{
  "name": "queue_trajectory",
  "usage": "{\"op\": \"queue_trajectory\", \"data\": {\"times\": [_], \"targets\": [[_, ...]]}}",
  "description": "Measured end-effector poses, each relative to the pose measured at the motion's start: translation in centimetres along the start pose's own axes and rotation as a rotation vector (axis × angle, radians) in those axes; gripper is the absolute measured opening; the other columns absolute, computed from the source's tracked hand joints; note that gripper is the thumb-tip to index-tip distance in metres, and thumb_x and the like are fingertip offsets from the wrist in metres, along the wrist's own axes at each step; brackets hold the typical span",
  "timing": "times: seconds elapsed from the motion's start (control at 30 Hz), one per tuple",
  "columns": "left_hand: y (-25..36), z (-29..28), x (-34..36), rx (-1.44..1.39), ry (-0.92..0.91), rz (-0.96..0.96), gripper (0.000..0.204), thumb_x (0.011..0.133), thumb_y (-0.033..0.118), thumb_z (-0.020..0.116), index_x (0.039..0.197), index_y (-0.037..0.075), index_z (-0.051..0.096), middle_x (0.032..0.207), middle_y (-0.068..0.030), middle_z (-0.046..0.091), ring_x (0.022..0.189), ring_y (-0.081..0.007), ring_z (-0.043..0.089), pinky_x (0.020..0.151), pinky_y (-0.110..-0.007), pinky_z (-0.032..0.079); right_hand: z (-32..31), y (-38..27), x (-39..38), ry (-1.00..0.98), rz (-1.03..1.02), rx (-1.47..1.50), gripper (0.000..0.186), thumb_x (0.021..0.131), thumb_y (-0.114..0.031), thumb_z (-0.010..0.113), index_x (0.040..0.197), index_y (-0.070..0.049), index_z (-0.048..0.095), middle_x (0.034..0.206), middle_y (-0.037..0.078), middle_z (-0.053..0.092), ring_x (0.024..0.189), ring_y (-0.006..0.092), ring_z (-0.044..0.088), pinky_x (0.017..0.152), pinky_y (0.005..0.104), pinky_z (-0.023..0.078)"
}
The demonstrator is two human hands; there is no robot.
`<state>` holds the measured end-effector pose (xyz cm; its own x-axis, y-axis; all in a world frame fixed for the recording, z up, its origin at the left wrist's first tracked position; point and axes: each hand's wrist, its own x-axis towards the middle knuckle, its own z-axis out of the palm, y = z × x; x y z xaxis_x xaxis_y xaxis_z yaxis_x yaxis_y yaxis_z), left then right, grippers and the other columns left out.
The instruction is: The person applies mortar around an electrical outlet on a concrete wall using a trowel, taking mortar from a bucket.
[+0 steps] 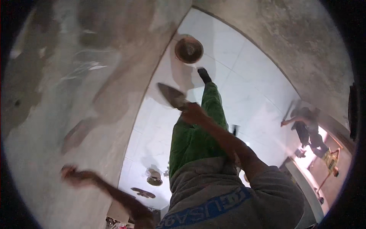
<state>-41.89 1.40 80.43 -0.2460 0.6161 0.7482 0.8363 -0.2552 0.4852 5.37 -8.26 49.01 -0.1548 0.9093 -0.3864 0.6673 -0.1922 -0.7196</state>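
Note:
My right hand (pixel 193 113) is closed around the handle of a pointed trowel (pixel 170 95). The blade points up and to the left, above the pale floor and in front of my green trousers. Off to the left, my left hand (pixel 75 176) is raised near the plastered wall (pixel 42 126). Motion smears its fingers, and I cannot tell whether it touches the wall. Grey, damp-looking patches and shadows mark the plaster.
A round brown basin (pixel 189 50) stands on the tiled floor (pixel 244 87) beside the wall, beyond my foot. A smaller bowl (pixel 154 179) and a brown flat object (pixel 143 192) lie lower left. One person (pixel 307 126) is at the right, another (pixel 331 161) by a bright opening.

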Motion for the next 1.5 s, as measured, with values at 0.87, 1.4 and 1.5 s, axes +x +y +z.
{"op": "queue_trajectory", "data": {"times": [0.87,1.4,1.5], "targets": [[-6.7,76.3,-60.2,-0.514,-1.082,-1.066,0.045,0.103,0.038,0.060,0.133,0.004,0.060,0.128,-0.0149,0.071,0.110,-0.0307,0.071,0.090,-0.044,0.057,-6.8,40.3,40.0,-0.245,0.579,0.084,0.050,0.100,-0.050,0.055,0.124,-0.006,0.052,0.076,0.008,0.053,0.059,0.0202,0.054,0.054,0.0443,0.051],[-2.3,76.0,-60.6,-0.432,-1.049,-0.825,0.040,0.101,0.036,0.065,0.127,0.006,0.064,0.120,-0.0163,0.073,0.111,-0.0301,0.070,0.096,-0.043,0.053,-1.7,47.8,38.5,-0.503,0.834,0.822,0.048,0.093,-0.048,0.063,0.122,-0.011,0.058,0.071,0.002,0.054,0.052,0.0122,0.049,0.047,0.0339,0.041],[-3.1,75.7,-60.6,-0.448,-1.062,-0.812,0.031,0.103,0.027,0.065,0.126,0.006,0.063,0.114,-0.0063,0.069,0.088,-0.0137,0.066,0.070,-0.031,0.059,-1.8,47.5,37.4,-0.548,0.852,0.810,0.051,0.091,-0.056,0.063,0.115,-0.011,0.065,0.069,0.000,0.055,0.052,0.0118,0.049,0.046,0.0312,0.039]]}}
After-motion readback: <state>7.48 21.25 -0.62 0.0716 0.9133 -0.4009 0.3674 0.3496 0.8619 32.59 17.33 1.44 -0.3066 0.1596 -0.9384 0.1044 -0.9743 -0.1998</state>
